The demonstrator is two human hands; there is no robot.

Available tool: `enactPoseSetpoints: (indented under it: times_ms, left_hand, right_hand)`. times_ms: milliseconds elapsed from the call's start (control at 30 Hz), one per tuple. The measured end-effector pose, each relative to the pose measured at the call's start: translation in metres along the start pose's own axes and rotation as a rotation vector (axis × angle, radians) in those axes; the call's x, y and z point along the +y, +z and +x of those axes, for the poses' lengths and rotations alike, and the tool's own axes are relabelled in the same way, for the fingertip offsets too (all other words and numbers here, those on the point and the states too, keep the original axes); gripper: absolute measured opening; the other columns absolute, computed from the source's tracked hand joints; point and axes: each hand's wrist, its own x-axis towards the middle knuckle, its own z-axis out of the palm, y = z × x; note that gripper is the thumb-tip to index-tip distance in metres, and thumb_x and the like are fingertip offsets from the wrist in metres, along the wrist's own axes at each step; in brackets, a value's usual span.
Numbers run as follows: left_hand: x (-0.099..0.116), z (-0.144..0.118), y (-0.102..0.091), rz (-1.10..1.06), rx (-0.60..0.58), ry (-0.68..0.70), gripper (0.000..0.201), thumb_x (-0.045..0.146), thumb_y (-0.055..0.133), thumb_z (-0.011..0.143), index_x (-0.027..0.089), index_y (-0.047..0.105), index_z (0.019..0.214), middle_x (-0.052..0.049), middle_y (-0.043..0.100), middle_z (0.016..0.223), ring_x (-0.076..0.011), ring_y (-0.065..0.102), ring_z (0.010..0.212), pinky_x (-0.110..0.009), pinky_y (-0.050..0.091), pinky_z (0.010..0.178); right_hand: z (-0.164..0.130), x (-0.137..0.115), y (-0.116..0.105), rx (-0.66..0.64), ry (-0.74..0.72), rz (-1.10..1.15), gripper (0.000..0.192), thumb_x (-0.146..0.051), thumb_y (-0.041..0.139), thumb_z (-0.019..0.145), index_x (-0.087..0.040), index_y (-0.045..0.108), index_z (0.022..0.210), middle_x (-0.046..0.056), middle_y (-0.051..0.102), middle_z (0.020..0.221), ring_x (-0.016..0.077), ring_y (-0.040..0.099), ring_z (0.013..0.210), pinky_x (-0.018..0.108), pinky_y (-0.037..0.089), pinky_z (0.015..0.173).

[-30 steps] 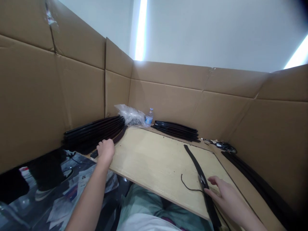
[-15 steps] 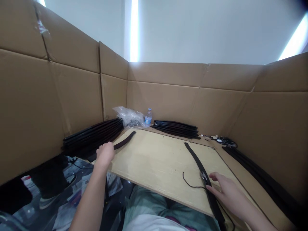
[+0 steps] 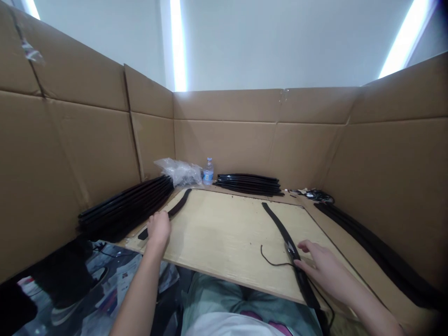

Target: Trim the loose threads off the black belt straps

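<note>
My left hand (image 3: 159, 227) grips a long curved black strip (image 3: 178, 206) at the left edge of a pale wooden board (image 3: 224, 233). The strip lies beside a stack of similar black strips (image 3: 122, 205) on the left. My right hand (image 3: 320, 266) rests flat with fingers spread against a second curved black strip (image 3: 284, 238) lying across the right side of the board. A thin black wire (image 3: 271, 261) trails from that strip near my fingers.
Tall cardboard walls (image 3: 245, 135) enclose the work area. At the back stand a small water bottle (image 3: 208, 171), a crumpled plastic bag (image 3: 177, 170) and another pile of black strips (image 3: 249, 183). More strips (image 3: 371, 245) lie along the right wall, with small parts (image 3: 313, 193) behind.
My left hand has pulled one black strip off the left stack onto the board's edge. My view has swung to the left. My right hand has stayed on the second strip.
</note>
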Motion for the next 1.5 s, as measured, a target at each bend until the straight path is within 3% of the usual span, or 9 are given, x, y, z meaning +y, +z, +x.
enactPoseSetpoints:
  times_ms: [233, 467, 767, 1033, 1300, 1500]
  left_hand:
    - [-0.006, 0.007, 0.012, -0.019, 0.054, -0.027, 0.033, 0.022, 0.039, 0.087, 0.012, 0.064, 0.106, -0.02, 0.063, 0.103, -0.0315, 0.059, 0.097, -0.037, 0.045, 0.075]
    - [0.002, 0.022, 0.018, -0.112, 0.124, -0.045, 0.04, 0.023, 0.036, 0.09, 0.012, 0.055, 0.123, -0.019, 0.061, 0.109, -0.0285, 0.058, 0.101, -0.033, 0.045, 0.079]
    - [0.039, 0.071, -0.022, -0.138, 0.198, 0.038, 0.039, 0.022, 0.037, 0.09, 0.012, 0.05, 0.125, -0.019, 0.056, 0.113, -0.0281, 0.054, 0.101, -0.034, 0.043, 0.074]
    - [0.068, 0.112, -0.05, -0.021, 0.247, -0.04, 0.035, 0.011, 0.041, 0.081, 0.005, 0.059, 0.11, -0.025, 0.052, 0.114, -0.0356, 0.048, 0.107, -0.045, 0.043, 0.079]
    - [0.069, 0.094, -0.055, 0.046, 0.279, -0.043, 0.036, 0.01, 0.038, 0.082, 0.004, 0.054, 0.114, -0.025, 0.051, 0.114, -0.0351, 0.048, 0.107, -0.046, 0.043, 0.079]
    - [0.07, 0.085, -0.061, 0.041, 0.249, 0.053, 0.035, 0.018, 0.041, 0.084, 0.009, 0.053, 0.115, -0.022, 0.051, 0.114, -0.0327, 0.049, 0.108, -0.041, 0.044, 0.08]
  right_hand:
    - [-0.001, -0.007, -0.003, -0.002, 0.017, 0.045, 0.026, -0.037, 0.052, 0.081, -0.021, 0.056, 0.102, 0.01, 0.063, 0.106, 0.0277, 0.056, 0.102, 0.034, 0.043, 0.084]
    - [0.001, 0.009, 0.0, 0.019, 0.055, 0.055, 0.026, -0.038, 0.051, 0.081, -0.018, 0.058, 0.097, 0.012, 0.065, 0.101, 0.0267, 0.059, 0.094, 0.033, 0.043, 0.08]
    - [0.002, 0.013, -0.001, 0.025, 0.06, 0.053, 0.028, -0.039, 0.05, 0.081, -0.017, 0.056, 0.097, 0.013, 0.064, 0.102, 0.0275, 0.059, 0.095, 0.034, 0.043, 0.08]
    - [0.001, 0.018, 0.0, 0.049, 0.058, 0.054, 0.03, -0.041, 0.05, 0.081, -0.018, 0.057, 0.098, 0.012, 0.065, 0.102, 0.0274, 0.059, 0.096, 0.033, 0.043, 0.08]
    - [-0.001, 0.014, -0.004, 0.037, 0.074, 0.048, 0.03, -0.04, 0.049, 0.082, -0.017, 0.056, 0.1, 0.014, 0.063, 0.102, 0.0282, 0.058, 0.096, 0.034, 0.043, 0.081]
    - [0.0, 0.015, -0.002, 0.022, 0.061, 0.045, 0.028, -0.039, 0.049, 0.082, -0.017, 0.055, 0.099, 0.013, 0.064, 0.101, 0.0275, 0.059, 0.094, 0.034, 0.042, 0.079]
